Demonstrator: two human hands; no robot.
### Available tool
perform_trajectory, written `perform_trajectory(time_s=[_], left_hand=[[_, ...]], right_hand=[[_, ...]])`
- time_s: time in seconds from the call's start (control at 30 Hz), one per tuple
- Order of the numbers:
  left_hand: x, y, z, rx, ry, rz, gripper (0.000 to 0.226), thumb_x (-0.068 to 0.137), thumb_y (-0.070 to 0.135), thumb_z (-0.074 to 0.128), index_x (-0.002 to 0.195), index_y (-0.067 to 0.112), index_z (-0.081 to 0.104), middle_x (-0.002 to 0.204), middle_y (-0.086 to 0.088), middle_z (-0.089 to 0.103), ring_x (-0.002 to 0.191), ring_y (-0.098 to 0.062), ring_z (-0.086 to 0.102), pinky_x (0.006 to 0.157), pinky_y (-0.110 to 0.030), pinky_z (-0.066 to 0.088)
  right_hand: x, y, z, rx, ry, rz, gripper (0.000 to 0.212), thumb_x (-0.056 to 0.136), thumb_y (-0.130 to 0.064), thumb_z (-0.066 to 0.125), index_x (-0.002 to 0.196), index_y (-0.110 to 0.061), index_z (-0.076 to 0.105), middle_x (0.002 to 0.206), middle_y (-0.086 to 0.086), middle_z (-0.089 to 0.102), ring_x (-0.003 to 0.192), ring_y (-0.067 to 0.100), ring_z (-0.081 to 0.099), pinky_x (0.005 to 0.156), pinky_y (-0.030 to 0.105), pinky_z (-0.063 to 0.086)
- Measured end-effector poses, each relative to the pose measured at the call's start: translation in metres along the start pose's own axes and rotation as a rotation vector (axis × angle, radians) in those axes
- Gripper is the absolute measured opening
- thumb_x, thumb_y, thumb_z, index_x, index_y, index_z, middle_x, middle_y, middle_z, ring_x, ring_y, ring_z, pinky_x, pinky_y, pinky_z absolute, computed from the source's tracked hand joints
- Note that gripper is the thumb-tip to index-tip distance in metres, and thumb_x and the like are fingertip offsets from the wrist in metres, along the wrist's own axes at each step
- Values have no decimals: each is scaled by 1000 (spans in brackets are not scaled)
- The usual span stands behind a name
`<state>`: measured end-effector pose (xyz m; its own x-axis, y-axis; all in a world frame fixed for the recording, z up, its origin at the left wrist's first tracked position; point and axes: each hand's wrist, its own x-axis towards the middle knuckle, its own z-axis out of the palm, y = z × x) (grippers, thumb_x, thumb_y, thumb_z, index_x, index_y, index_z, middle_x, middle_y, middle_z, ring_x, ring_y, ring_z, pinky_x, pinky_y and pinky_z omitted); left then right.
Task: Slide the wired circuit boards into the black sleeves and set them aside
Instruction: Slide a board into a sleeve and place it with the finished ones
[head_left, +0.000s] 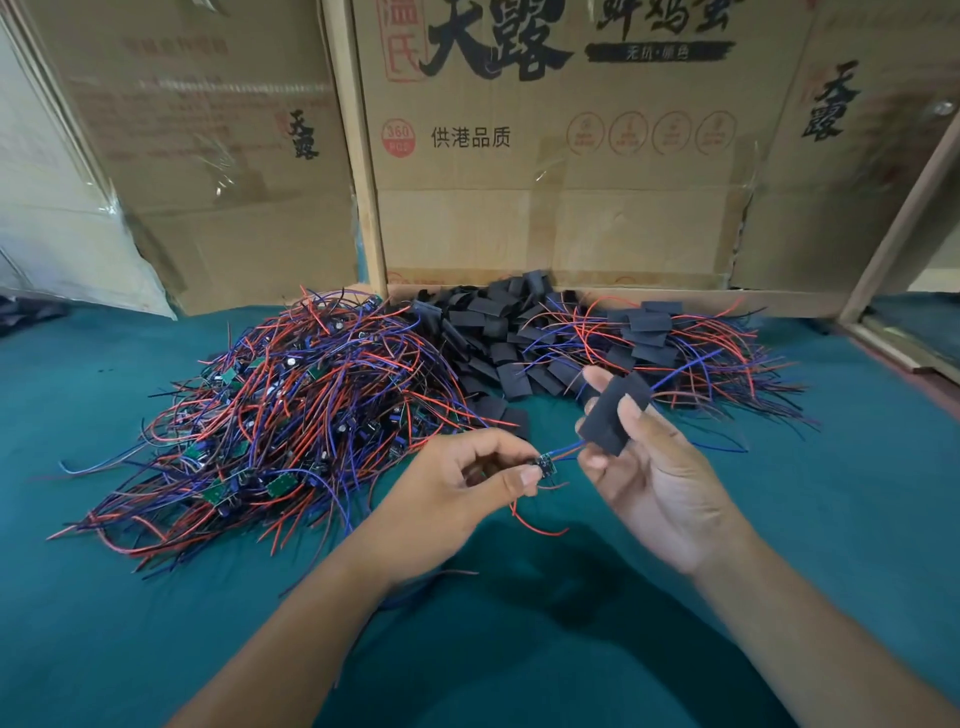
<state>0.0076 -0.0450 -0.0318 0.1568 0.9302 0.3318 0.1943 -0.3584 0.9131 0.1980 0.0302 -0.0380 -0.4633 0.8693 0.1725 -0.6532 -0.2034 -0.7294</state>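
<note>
Green cloth: a teal-green fabric covers the tabletop (156, 623), soft and matte, with shallow folds near the front edge.
Left hand: the left hand (467, 483) pinches a small circuit board (546, 464) between thumb and fingertips, its other fingers curled in.
Right hand: the right hand (644, 467) holds a black sleeve (613, 413) between thumb and fingers, tilted, its lower mouth turned toward the board.
Wires: blue and red leads from the board already run up through the sleeve, and a blue wire (685, 371) comes out at its far end; a red wire (535, 525) loops loose below the board.
Board: tiny and flat with dark parts on it, just outside the sleeve's mouth and not yet inside.
Risk: the sleeve looks soft and flattened, so its mouth may pinch closed and the board's corners or raised parts could catch on the edge; pulling hard on the thin leads might strain them where they join the board.
Risk two: the loose red loop could fold back and jam alongside the board.
Unsleeved pile: a springy tangle of boards and wires (291, 410) lies to the left.
Sleeve pile: empty sleeves (488, 338) lie heaped at the back.
Finished pile: sleeved pieces (654, 338) lie to the right, below a cardboard box (571, 208).
</note>
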Motion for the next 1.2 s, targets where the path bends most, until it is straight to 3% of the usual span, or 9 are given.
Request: perform_trajectory(time_s=[0.1, 0.17, 0.3, 0.43, 0.53, 0.7, 0.9, 1.07, 1.2], left_hand=[[0, -1, -1, -4, 4, -1, 8, 95, 13, 64, 94, 8, 70, 82, 4, 66, 75, -7, 55, 73, -22, 44], [1, -2, -2, 12, 23, 8, 8, 96, 10, 63, 93, 8, 69, 80, 6, 66, 73, -4, 56, 73, -18, 44], [1, -3, 1, -51, 61, -23, 10, 94, 12, 64, 101, 6, 66, 82, 3, 69, 75, -7, 59, 71, -18, 46], [2, -2, 1, -101, 88, -30, 21, 87, 24, 65, 100, 7, 64, 79, 0, 69, 71, -8, 57, 68, -19, 46], [4, -2, -1, -129, 107, -32, 23, 87, 27, 64, 100, 8, 66, 76, 3, 70, 67, -7, 56, 65, -19, 45], [3, -5, 0, -137, 113, -33, 23, 87, 29, 65, 101, 11, 67, 76, 5, 69, 67, -5, 55, 64, -18, 44], [3, -5, 0, -151, 116, -10, 25, 87, 26, 65, 103, 8, 67, 77, 4, 69, 69, -2, 57, 66, -14, 45], [3, -2, 1, -148, 113, -10, 25, 86, 26, 65, 103, 7, 67, 78, 3, 69, 70, -3, 57, 68, -14, 45], [3, -2, -1, -159, 121, -20, 26, 86, 24, 67, 100, 3, 63, 78, 0, 68, 71, -6, 58, 68, -18, 47]], right_hand=[[-3, 1, -1, -194, 10, -37, 24, 81, -28, 76, 100, -14, 78, 98, -2, 70, 65, 8, 52, 51, 20, 41], [-5, 3, 1, -351, 32, -22, 18, 86, -22, 70, 101, -15, 77, 84, -3, 64, 59, 9, 43, 49, 20, 37], [-9, 8, 5, -409, 27, 18, 30, 83, -22, 67, 112, -14, 69, 68, -3, 51, 52, 13, 34, 48, 20, 33], [-11, 6, 7, -301, -100, 51, 35, 79, -25, 76, 111, -13, 71, 73, 3, 56, 58, 13, 48, 52, 19, 39], [-11, 3, 6, -284, -143, 32, 52, 72, -31, 86, 115, -7, 69, 72, 4, 61, 62, 15, 56, 51, 18, 41], [-7, 8, 5, -317, 1, 31, 26, 78, -23, 72, 99, -9, 75, 68, 5, 59, 61, 15, 60, 47, 18, 38], [-7, 10, 4, -310, 32, 63, 28, 79, -25, 67, 97, -4, 73, 65, 6, 60, 58, 15, 62, 45, 18, 37], [-7, 12, 4, -304, 49, 110, 43, 80, -28, 66, 107, 5, 60, 65, 6, 61, 57, 15, 63, 44, 18, 38], [-8, 13, 6, -311, 28, 117, 38, 81, -28, 66, 103, 2, 64, 67, 5, 63, 59, 15, 66, 45, 18, 38]])
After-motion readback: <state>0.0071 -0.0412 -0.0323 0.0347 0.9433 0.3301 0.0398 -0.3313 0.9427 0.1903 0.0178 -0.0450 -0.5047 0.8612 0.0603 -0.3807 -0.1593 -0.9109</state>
